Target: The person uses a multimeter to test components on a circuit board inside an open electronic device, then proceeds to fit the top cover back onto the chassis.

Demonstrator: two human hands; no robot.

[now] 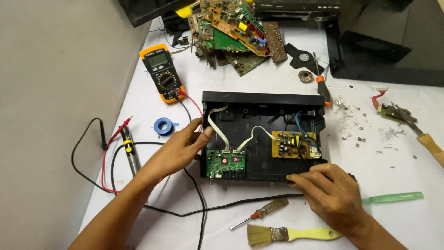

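Observation:
An open black device case (259, 99) lies on the white table. Inside sit a green circuit board (225, 163) at the near left and a yellow-brown power board (294, 143) at the right, joined by white flat ribbon cables (216, 124). My left hand (182, 146) grips the case's left wall, thumb over the edge by the ribbon cable. My right hand (330, 187) rests on the near right edge of the case, fingers curled over the rim.
An orange multimeter (163, 73) with red and black leads lies far left, beside a blue tape roll (163, 126) and a soldering iron (129, 149). Several loose circuit boards (233, 32) are piled behind. A screwdriver (261, 213), brush (286, 234) and green tool (393, 198) lie near.

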